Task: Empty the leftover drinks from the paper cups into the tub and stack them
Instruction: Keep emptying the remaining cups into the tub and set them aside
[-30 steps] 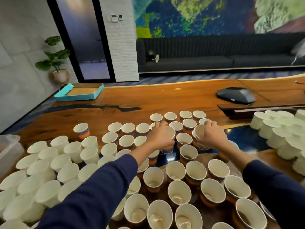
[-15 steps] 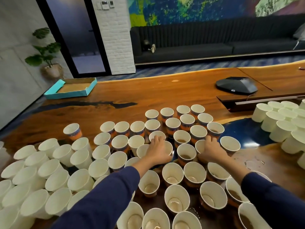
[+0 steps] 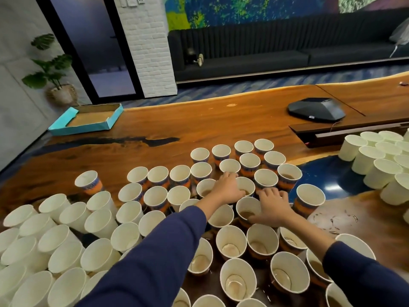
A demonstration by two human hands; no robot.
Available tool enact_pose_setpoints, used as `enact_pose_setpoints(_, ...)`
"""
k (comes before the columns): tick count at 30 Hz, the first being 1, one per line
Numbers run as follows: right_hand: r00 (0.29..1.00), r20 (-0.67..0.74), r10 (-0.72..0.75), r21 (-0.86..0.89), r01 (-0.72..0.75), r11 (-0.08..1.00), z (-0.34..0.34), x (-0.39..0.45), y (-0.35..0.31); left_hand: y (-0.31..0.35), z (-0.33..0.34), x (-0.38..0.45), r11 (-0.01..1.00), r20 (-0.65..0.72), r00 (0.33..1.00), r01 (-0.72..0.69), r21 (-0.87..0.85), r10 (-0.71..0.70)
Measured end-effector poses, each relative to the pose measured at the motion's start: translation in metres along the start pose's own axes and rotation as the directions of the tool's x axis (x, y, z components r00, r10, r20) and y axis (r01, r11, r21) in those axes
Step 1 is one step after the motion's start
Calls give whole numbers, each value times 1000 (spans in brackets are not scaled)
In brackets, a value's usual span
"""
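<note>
Honestly can't read a single word anywhere. The paper cups (image 3: 289,178) in the middle of the frame have blue and orange bands, but any print is too blurry. The black device (image 3: 316,109) at upper right has a tiny white sticker, also illegible.

**Count of items in view**

Paper cups (image 3: 245,242) are too many and too overlapped to be counted exactly: several dozen are seen, in a central patterned group and in two plain white groups at left (image 3: 62,240) and right (image 3: 374,160). Two hands, left (image 3: 226,189) and right (image 3: 273,207), are counted. One teal cardboard tray (image 3: 88,120), one black conference phone (image 3: 316,109), one potted plant (image 3: 53,72) and one dark sofa (image 3: 265,54) are recorded.
</note>
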State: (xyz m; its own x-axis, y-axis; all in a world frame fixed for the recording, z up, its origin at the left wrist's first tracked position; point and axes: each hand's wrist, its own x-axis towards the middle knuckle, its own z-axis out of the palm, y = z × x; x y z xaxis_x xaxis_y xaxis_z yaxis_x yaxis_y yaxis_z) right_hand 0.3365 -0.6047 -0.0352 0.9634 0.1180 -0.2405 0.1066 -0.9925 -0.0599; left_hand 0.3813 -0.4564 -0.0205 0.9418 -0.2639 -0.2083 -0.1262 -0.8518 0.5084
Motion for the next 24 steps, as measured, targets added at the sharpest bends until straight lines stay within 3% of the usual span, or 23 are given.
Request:
enact_pose_setpoints(4,997,67,-31,3,31,1000,8,5,-7,8,8,19,997,76,995,57,45,-60)
enact_pose_setpoints(10,1000,-14,-10,47,11,999,22,8,-12,7,20,32,986,93,989,100,134,-113)
enact_pose_setpoints(24,998,-58,2,133,6,991,28,10,-9,7,28,33,991,67,989,130,36,-132)
